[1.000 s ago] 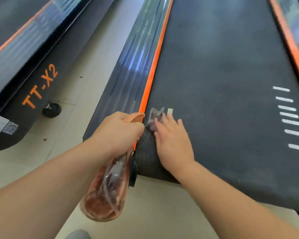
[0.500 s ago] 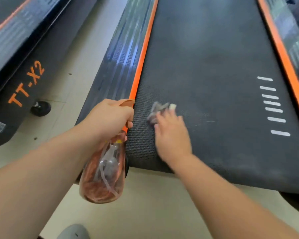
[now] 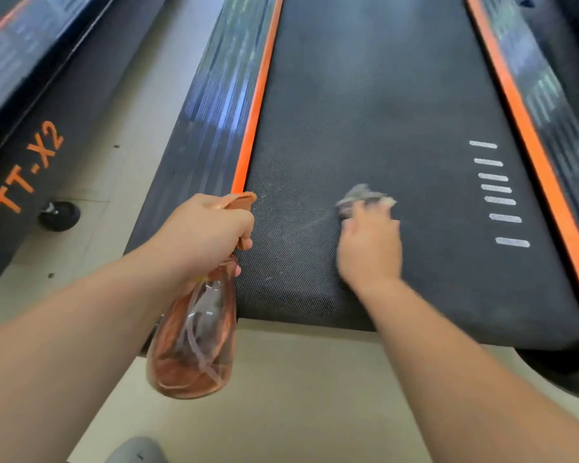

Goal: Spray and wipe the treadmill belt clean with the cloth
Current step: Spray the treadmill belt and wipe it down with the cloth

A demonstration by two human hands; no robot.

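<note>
While pressing on the treadmill belt (image 3: 365, 95), right hand (image 3: 370, 248) at 3 o'clock of centre, blurred fingers laid flat over the gray cloth (image 3: 361, 195), poking out at 12. At 9 o'clock, left hand (image 3: 204, 235) curled tight round the orange spray bottle (image 3: 194, 335), body hanging toward 6, by the belt's near corner.

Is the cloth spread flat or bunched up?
Bunched: the cloth pokes out as a small crumpled wad beyond the right hand pressing it on the treadmill belt, though blurred.

Left hand (image 3: 203, 233) grips spray bottle (image 3: 194, 335); right hand (image 3: 370, 243) presses cloth (image 3: 361, 197) on belt (image 3: 365, 95).
</note>
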